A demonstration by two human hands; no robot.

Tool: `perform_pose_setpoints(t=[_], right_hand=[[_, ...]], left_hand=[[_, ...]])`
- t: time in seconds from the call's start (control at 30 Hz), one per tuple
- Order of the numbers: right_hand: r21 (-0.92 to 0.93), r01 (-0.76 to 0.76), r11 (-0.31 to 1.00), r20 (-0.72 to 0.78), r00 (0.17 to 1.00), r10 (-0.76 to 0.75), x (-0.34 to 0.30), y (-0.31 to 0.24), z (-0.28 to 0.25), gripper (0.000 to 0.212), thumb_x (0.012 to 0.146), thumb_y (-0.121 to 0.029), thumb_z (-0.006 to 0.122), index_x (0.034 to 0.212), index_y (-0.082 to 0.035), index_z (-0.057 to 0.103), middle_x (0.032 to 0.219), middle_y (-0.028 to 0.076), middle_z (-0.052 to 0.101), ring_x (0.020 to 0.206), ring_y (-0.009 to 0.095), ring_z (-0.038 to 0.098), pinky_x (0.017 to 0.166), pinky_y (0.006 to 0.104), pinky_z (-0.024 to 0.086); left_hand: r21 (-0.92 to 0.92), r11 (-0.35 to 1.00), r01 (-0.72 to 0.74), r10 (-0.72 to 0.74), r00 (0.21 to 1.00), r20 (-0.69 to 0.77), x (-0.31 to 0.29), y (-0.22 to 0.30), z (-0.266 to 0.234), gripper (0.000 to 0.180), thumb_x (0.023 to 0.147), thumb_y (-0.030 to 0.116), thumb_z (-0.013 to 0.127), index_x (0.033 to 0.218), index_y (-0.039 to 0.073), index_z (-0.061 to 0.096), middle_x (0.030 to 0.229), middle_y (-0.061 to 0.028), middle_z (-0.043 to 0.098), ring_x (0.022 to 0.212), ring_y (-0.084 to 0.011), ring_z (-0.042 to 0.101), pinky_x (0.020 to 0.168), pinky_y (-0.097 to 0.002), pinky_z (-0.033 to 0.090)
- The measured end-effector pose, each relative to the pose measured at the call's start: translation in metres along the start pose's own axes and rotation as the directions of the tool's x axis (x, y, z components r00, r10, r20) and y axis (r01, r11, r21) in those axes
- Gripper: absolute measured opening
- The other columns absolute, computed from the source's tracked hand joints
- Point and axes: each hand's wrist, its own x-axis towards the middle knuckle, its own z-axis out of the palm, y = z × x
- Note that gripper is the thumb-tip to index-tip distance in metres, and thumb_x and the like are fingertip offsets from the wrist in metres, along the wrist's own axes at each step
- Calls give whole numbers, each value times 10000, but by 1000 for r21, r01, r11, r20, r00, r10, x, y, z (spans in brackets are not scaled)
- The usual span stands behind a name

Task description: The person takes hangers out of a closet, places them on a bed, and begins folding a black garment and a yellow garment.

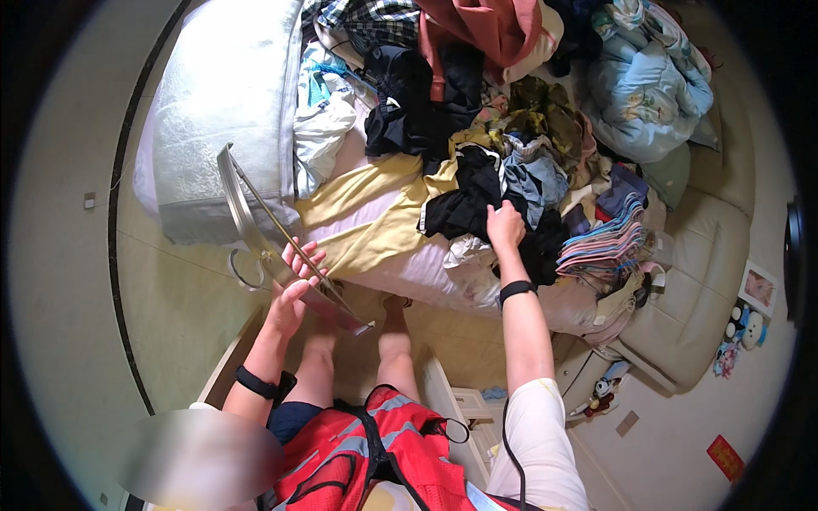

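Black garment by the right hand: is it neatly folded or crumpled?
Crumpled: the black garment lies in a loose heap, with uneven creases and an irregular outline, by the right hand.

Near fisheye view from head height, steeply down over both hands (288, 300) (506, 226)
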Motion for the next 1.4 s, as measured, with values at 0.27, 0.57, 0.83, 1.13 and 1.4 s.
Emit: perform_pose_setpoints(t=[0.27,0.57,0.83,1.13,1.4], right_hand=[[311,240,920,42,963,-265,-87,-54,8,424,835,-412,581,677,-19,551,677,200,604,678,400,598,580,501,456],[612,622,489,-310,757,-575,-151,-111,7,263,814,-160,634,669,30,524,758,147,469,721,317,486,657,393,400],[966,0,257,156,795,-586,-178,-150,-24,217,862,-147,601,717,2,541,584,7,459,558,61,432,504,253,362],[992,-121,-37,86,857,-509,-153,-167,-18,141,935,-116,483,1002,-30,572,885,8,613,792,73,565,723,217,448],[984,-142,108,175,641,-748,-174,-166,-62,506,838,-195,630,1280,-32,444,1225,53,534,1121,145,497,950,287,378]], left_hand=[[-20,999,37,-36,999,29,0,0,12,895,668,151,652,1422,91,175,1362,-163,348,1243,-302,403,1018,-426,359],[-42,999,15,-13,999,50,-7,-2,2,907,669,214,679,1420,97,184,1371,-152,347,1242,-298,403,1015,-426,352],[-16,1000,8,-7,997,75,-9,11,-5,937,659,305,699,1420,121,185,1369,-134,359,1244,-286,405,997,-422,352],[-1,1000,-31,31,991,130,-7,41,-23,936,677,324,694,1418,77,177,1375,-150,347,1272,-304,374,1028,-434,334],[-19,996,-84,85,993,83,3,40,-14,812,723,171,676,1385,56,220,1346,-131,387,1280,-272,363,1038,-408,324]])
